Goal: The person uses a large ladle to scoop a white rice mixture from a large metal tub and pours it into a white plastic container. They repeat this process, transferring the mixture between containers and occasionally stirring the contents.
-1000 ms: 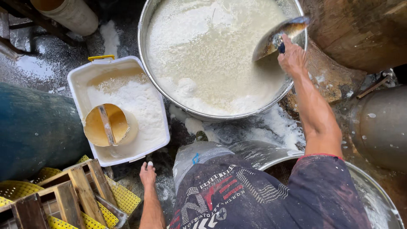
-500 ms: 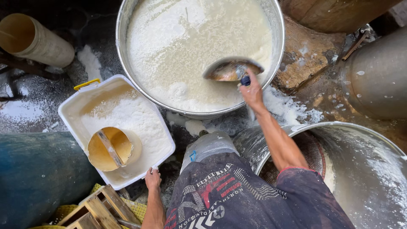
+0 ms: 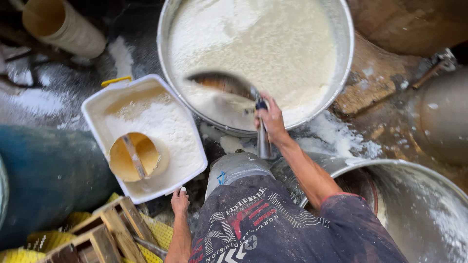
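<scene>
**Ladle over the big basin of white mash**

Nearest me I see my left hand [image 3: 179, 200], fingers loosely hanging and holding nothing, just beside the rim of the white square tub [image 3: 92, 109]. That tub holds foamy white liquid with a tan scoop [image 3: 134, 157] floating in it. My right hand [image 3: 271, 119] is wrapped tight around the handle of a metal ladle [image 3: 225, 85], whose bowl hangs over the near part of the big round metal basin [image 3: 341, 63], which is filled with frothy white liquid. A second metal basin [image 3: 429, 204] sits at my right. The floor [image 3: 58, 92] is dark, wet and splashed with white, and a tan cylinder [image 3: 61, 27] lies far left
</scene>
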